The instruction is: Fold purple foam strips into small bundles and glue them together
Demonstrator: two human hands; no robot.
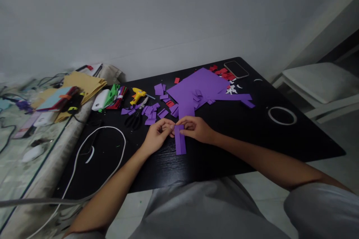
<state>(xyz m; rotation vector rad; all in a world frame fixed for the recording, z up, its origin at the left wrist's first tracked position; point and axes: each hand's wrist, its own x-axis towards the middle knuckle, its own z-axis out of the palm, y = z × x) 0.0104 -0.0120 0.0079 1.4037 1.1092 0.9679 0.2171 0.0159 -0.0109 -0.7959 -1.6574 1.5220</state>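
Note:
A narrow folded purple paper strip [180, 143] hangs down between my hands, near the front of the black table. My right hand [198, 130] pinches it at its upper part, thumb on the near face. At the strip's upper left edge, my left hand [161, 134] has its thumb and fingers pressed together, touching the strip. Just behind my hands lies a large purple paper sheet [200, 82] with a long purple strip [186, 109] reaching toward me. Small cut purple pieces [151, 114] are scattered to the left of it.
Black-handled scissors [134, 118] and a yellow glue gun [137, 95] lie left of the purple pieces. A phone [236, 69] and red scraps [223, 73] are at the back right. A white ring [282, 115] lies at right, a white cable [123, 149] loops at left.

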